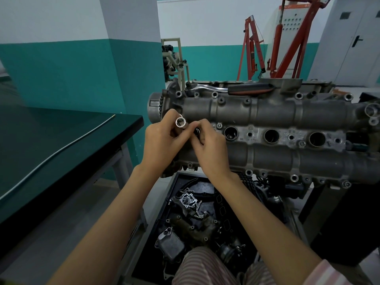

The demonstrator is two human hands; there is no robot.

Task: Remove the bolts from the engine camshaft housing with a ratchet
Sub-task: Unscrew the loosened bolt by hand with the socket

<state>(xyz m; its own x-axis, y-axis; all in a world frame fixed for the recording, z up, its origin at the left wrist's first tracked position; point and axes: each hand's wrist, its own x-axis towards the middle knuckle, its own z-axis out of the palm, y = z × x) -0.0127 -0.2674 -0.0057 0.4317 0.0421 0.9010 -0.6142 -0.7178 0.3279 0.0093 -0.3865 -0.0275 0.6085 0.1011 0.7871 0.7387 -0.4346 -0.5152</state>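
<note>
1. Your left hand (pixel 162 140) holds a shiny socket (pixel 181 122) in a curled grip, its open end turned up toward you, just in front of the left end of the camshaft housing (pixel 267 112).
2. Your right hand (pixel 209 145) meets the left at the socket; its fingertips pinch a small dark piece (pixel 197 131) right beside the socket. Whether that piece is a bolt cannot be told.
3. The ratchet (pixel 228 88) lies untouched along the far top edge of the housing, its head to the left and its black and red handle to the right.
4. Three open round wells (pixel 271 136) run in a row down the middle of the housing, to the right of your hands.
5. Several bolts (pixel 246 101) sit along the housing's flanges, on both the far and the near side.
6. Below your forearms, a black tray (pixel 170 194) holds loose engine parts.
7. On the left, a dark tabletop (pixel 51 128) carries a long thin rod (pixel 61 145).
8. Red engine hoists (pixel 275 44) stand by the far wall.
</note>
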